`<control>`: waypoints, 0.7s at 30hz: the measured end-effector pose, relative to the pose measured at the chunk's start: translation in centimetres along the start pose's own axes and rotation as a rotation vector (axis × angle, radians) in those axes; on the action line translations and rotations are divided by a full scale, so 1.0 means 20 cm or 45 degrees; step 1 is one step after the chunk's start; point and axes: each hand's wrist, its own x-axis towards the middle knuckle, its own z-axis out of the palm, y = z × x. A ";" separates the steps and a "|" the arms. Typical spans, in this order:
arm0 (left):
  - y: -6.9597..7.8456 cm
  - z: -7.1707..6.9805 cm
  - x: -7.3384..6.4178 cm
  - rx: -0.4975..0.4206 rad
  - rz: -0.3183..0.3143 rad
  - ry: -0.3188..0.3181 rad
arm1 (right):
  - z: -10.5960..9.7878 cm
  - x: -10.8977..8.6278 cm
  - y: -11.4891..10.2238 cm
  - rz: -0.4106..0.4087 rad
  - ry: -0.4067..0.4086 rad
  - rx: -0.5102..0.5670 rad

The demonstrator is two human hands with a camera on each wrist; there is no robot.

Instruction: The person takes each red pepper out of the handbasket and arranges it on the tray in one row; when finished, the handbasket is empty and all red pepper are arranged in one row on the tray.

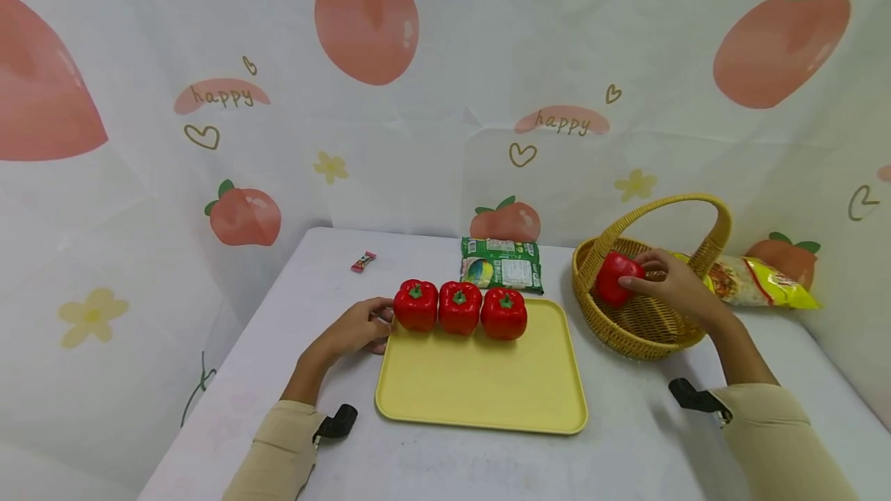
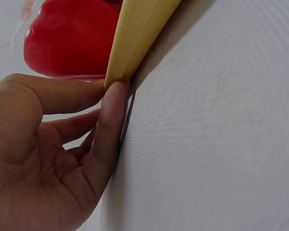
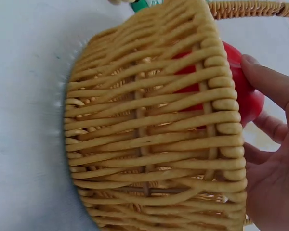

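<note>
Three red bell peppers [image 1: 460, 308] stand side by side along the far edge of a yellow tray [image 1: 480, 389]. At the tray's far left corner, my left hand [image 1: 356, 328] pinches the rim between thumb and finger; the left wrist view shows the tray edge [image 2: 137, 36] at the fingertips, beside one pepper [image 2: 72, 38]. My right hand [image 1: 668, 282] reaches over a wicker basket [image 1: 629, 342] and holds another red bell pepper [image 1: 616, 280] inside its rim. In the right wrist view, the basket wall [image 3: 154, 120] partly hides that held pepper [image 3: 248, 96].
Behind the tray lies a green packet [image 1: 501, 264]. A small wrapped candy [image 1: 363, 261] sits at the back left of the white table [image 1: 299, 292]. Right of the basket is a yellow-ended bag [image 1: 755, 281], against the printed cloth backdrop. The basket's tall handle [image 1: 654, 205] arches up near my right hand.
</note>
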 end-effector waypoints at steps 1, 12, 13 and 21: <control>0.00 0.00 0.00 0.000 -0.001 0.000 | 0.00 -0.01 0.00 -0.011 0.012 0.008; 0.00 0.00 0.00 -0.004 0.003 -0.006 | 0.03 -0.13 -0.02 -0.041 0.123 0.073; 0.00 0.00 0.00 0.000 0.004 -0.008 | 0.03 -0.14 -0.03 -0.047 0.135 0.080; -0.01 0.00 0.01 0.015 -0.002 0.011 | 0.05 -0.21 -0.09 -0.083 0.177 0.142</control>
